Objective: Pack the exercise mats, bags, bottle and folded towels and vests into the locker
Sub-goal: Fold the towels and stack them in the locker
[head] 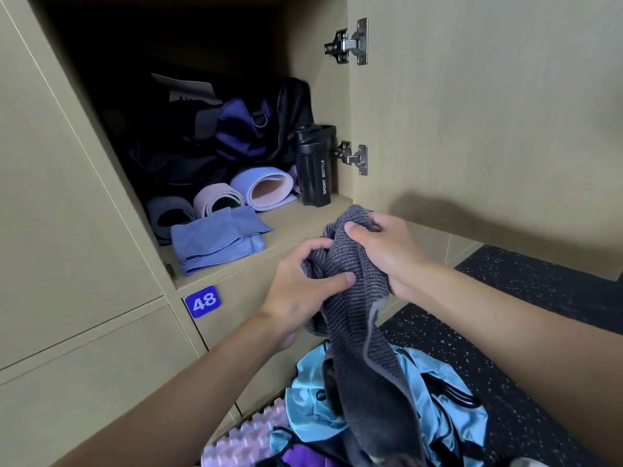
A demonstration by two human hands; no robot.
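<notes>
While it hangs before the locker (300, 220), the grey towel (364, 365) is gripped at its bunched top by both hands, fingers curled into the cloth: left hand (300, 284) at 9 o'clock, right hand (384, 251) at 2 o'clock. At 11 o'clock, a folded blue towel (219, 241), rolled mats (266, 188) and a black bottle (315, 173) are stored inside.

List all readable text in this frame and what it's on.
"SPORT BOTTLE": printed vertically on the black bottle standing in the locker.
"48": white digits on the blue plate just below the open compartment.
Pale tag at the dark back: its markings are too blurred to read.
</notes>
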